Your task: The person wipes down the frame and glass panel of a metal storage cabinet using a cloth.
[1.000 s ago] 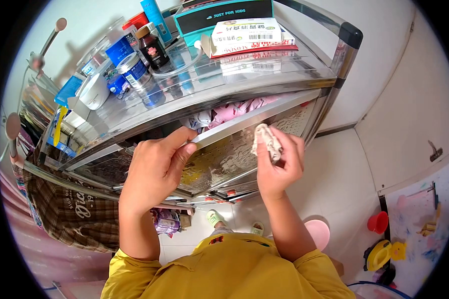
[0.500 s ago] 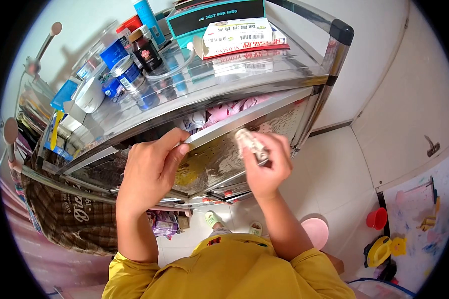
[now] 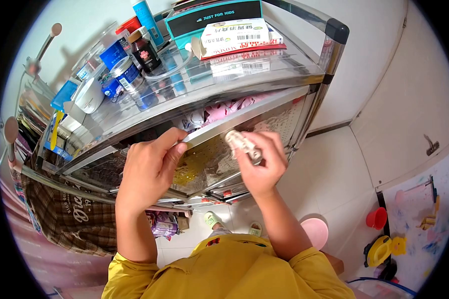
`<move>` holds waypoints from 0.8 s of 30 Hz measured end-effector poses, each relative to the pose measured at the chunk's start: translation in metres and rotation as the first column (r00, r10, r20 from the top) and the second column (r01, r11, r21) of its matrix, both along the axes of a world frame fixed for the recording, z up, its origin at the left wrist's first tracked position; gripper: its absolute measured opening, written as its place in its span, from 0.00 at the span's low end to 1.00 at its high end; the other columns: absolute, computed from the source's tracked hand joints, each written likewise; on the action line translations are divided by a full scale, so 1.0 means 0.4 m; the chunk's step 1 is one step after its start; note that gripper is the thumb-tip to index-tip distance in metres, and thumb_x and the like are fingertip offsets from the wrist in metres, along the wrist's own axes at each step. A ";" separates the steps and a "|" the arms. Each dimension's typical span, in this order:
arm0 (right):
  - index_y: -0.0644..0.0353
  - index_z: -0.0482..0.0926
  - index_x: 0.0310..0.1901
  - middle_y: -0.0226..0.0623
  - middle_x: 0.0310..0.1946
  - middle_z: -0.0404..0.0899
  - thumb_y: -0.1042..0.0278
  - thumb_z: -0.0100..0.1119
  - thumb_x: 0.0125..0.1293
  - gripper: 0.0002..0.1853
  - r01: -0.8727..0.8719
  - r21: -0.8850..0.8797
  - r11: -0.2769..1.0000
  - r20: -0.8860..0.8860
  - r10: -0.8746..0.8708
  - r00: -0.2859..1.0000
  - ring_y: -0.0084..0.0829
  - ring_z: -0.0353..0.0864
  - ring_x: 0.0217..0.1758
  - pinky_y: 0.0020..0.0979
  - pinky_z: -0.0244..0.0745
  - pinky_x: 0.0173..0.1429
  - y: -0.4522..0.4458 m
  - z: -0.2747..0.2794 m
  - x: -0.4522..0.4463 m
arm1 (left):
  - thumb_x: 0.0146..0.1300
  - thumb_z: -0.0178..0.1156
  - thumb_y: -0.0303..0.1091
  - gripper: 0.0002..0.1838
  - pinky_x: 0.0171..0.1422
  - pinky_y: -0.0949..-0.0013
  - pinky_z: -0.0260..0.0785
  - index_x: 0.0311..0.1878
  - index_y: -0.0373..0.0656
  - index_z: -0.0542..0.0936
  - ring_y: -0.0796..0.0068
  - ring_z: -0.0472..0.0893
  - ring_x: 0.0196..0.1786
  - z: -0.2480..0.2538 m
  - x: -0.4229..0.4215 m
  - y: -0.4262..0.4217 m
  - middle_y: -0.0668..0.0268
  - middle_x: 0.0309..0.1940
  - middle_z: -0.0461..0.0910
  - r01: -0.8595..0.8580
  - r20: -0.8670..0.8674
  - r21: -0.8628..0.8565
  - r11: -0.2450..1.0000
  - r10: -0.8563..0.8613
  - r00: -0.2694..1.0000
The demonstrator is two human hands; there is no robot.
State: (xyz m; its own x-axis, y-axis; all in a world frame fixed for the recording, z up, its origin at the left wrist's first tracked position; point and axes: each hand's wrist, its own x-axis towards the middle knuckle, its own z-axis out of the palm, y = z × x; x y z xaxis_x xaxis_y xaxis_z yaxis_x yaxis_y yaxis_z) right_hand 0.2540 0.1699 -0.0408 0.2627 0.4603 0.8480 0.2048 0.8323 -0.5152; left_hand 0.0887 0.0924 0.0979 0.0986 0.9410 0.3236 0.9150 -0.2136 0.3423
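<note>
My left hand (image 3: 154, 167) pinches the top edge of a tilted-out drawer front (image 3: 209, 162), thumb outside and fingers over the rim. The front is a wet-looking, dotted, patterned panel with a pale metal rim. A crumpled, light-coloured cloth (image 3: 242, 143) is bunched in my right hand (image 3: 264, 164), close to the panel right of my left hand. Whether the cloth touches the panel cannot be made out. Pink and white fabric (image 3: 227, 110) shows in the gap behind the rim.
Above, a metal-framed shelf (image 3: 189, 97) bears medicine boxes (image 3: 234, 37), a brown bottle (image 3: 144, 52), jars and a white bowl (image 3: 90, 95). A plaid cloth (image 3: 65, 214) hangs left. On the floor are a pink basin (image 3: 314, 233) and a red bucket (image 3: 377, 218).
My right hand with the cloth has moved left and slightly down along the panel, nearer my left hand. My left hand keeps its hold on the rim. The view has shifted slightly.
</note>
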 end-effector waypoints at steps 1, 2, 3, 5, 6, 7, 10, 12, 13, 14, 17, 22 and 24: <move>0.62 0.84 0.43 0.38 0.38 0.81 0.84 0.70 0.45 0.19 0.028 -0.035 0.999 -0.043 -0.030 0.999 0.28 0.82 0.34 0.27 0.77 0.32 0.004 -0.004 0.003 | 0.69 0.57 0.33 0.06 0.28 0.58 0.63 0.42 0.40 0.78 0.46 0.74 0.24 0.001 0.000 0.000 0.53 0.17 0.70 0.002 0.005 -0.008 1.000 -0.002 1.000; 0.62 0.84 0.43 0.39 0.38 0.81 0.85 0.69 0.45 0.19 0.011 -0.078 0.997 -0.069 -0.016 0.998 0.30 0.82 0.34 0.28 0.77 0.34 0.001 -0.005 0.009 | 0.69 0.57 0.33 0.06 0.28 0.58 0.63 0.42 0.40 0.78 0.46 0.74 0.24 0.002 0.002 -0.001 0.53 0.17 0.70 0.002 0.005 -0.008 1.000 -0.002 1.000; 0.63 0.83 0.42 0.39 0.37 0.81 0.85 0.69 0.45 0.19 -0.007 -0.119 0.993 -0.097 -0.005 0.995 0.32 0.82 0.35 0.29 0.77 0.37 -0.001 -0.006 0.019 | 0.69 0.57 0.32 0.06 0.28 0.58 0.63 0.42 0.40 0.78 0.47 0.75 0.24 0.004 0.005 -0.002 0.53 0.17 0.71 -0.001 0.010 -0.016 1.000 0.002 1.000; 0.63 0.83 0.42 0.40 0.37 0.80 0.85 0.69 0.46 0.19 0.055 -0.134 0.989 -0.118 -0.071 0.991 0.34 0.81 0.37 0.31 0.77 0.42 0.003 -0.007 0.044 | 0.69 0.57 0.32 0.06 0.28 0.58 0.63 0.42 0.40 0.78 0.47 0.75 0.24 0.007 0.009 -0.002 0.53 0.17 0.71 0.002 0.012 -0.021 1.000 -0.001 1.000; 0.62 0.83 0.43 0.40 0.38 0.80 0.84 0.70 0.46 0.19 0.098 -0.183 0.978 -0.162 -0.129 0.978 0.35 0.81 0.39 0.32 0.76 0.44 0.002 -0.006 0.057 | 0.69 0.58 0.32 0.06 0.28 0.57 0.64 0.42 0.40 0.78 0.47 0.76 0.25 0.008 0.011 -0.003 0.53 0.18 0.72 0.007 0.008 -0.004 1.000 -0.007 1.000; 0.62 0.83 0.44 0.40 0.39 0.80 0.84 0.70 0.48 0.18 0.154 -0.201 0.967 -0.200 -0.194 0.960 0.35 0.81 0.39 0.32 0.76 0.44 0.009 -0.007 0.062 | 0.68 0.58 0.31 0.06 0.29 0.57 0.64 0.43 0.39 0.78 0.46 0.76 0.25 0.009 0.013 -0.003 0.53 0.18 0.73 0.012 0.005 0.012 1.000 -0.012 1.000; 0.63 0.83 0.44 0.39 0.39 0.80 0.84 0.70 0.50 0.17 0.147 -0.238 0.960 -0.281 -0.213 0.936 0.35 0.81 0.39 0.32 0.76 0.44 0.032 0.012 0.070 | 0.68 0.59 0.32 0.07 0.30 0.55 0.66 0.44 0.39 0.79 0.46 0.77 0.26 -0.006 0.021 0.012 0.52 0.19 0.75 0.092 -0.021 0.209 0.974 -0.090 0.996; 0.63 0.82 0.45 0.39 0.40 0.80 0.84 0.69 0.52 0.16 0.177 -0.246 0.953 -0.191 -0.227 0.955 0.35 0.81 0.39 0.31 0.76 0.45 0.039 0.013 0.068 | 0.68 0.59 0.32 0.07 0.30 0.54 0.67 0.43 0.39 0.79 0.45 0.77 0.26 0.011 0.050 0.022 0.52 0.20 0.76 0.057 -0.026 0.138 0.989 -0.054 0.998; 0.63 0.82 0.45 0.39 0.40 0.80 0.84 0.69 0.52 0.16 0.177 -0.245 0.953 -0.192 -0.227 0.955 0.35 0.81 0.39 0.31 0.76 0.45 0.040 0.007 0.063 | 0.68 0.58 0.32 0.07 0.31 0.54 0.67 0.43 0.39 0.79 0.45 0.77 0.27 0.018 0.060 0.028 0.51 0.20 0.76 0.019 -0.033 0.066 0.998 -0.017 0.999; 0.63 0.82 0.45 0.39 0.40 0.80 0.85 0.69 0.52 0.17 0.158 -0.246 0.956 -0.198 -0.209 0.958 0.35 0.81 0.39 0.31 0.76 0.45 0.043 -0.002 0.056 | 0.68 0.58 0.32 0.07 0.31 0.54 0.67 0.43 0.39 0.79 0.45 0.77 0.27 0.018 0.060 0.038 0.51 0.20 0.76 0.019 -0.034 0.067 0.998 -0.017 0.999; 0.64 0.82 0.46 0.41 0.42 0.81 0.86 0.68 0.50 0.19 0.152 -0.259 0.954 -0.203 -0.207 0.957 0.37 0.82 0.41 0.32 0.77 0.45 0.025 -0.002 0.023 | 0.68 0.58 0.33 0.07 0.31 0.52 0.67 0.40 0.40 0.78 0.45 0.77 0.27 0.011 0.059 0.061 0.51 0.20 0.76 0.097 -0.099 0.076 0.992 -0.089 0.991; 0.62 0.84 0.48 0.41 0.44 0.82 0.87 0.66 0.48 0.21 0.098 -0.065 0.993 -0.074 -0.102 0.992 0.36 0.84 0.45 0.30 0.80 0.45 -0.018 -0.026 -0.025 | 0.69 0.57 0.33 0.06 0.30 0.52 0.65 0.38 0.41 0.77 0.45 0.76 0.26 0.006 0.058 0.077 0.51 0.18 0.74 0.089 -0.125 0.085 0.992 -0.078 0.989; 0.61 0.85 0.49 0.41 0.43 0.82 0.86 0.66 0.49 0.22 0.090 -0.080 0.993 -0.109 -0.099 0.989 0.34 0.83 0.43 0.30 0.80 0.42 -0.020 -0.025 -0.008 | 0.68 0.57 0.33 0.06 0.30 0.52 0.65 0.37 0.41 0.77 0.44 0.76 0.26 0.015 0.063 0.075 0.50 0.18 0.73 0.103 -0.104 0.052 0.993 -0.098 0.990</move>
State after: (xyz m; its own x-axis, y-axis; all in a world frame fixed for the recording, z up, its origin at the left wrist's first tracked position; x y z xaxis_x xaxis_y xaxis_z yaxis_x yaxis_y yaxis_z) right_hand 0.2507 0.1618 -0.0510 0.3997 0.4901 0.7746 0.2181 0.7700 -0.5996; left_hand 0.1138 0.1223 0.1038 0.2266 0.9051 0.3597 0.9171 -0.3226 0.2340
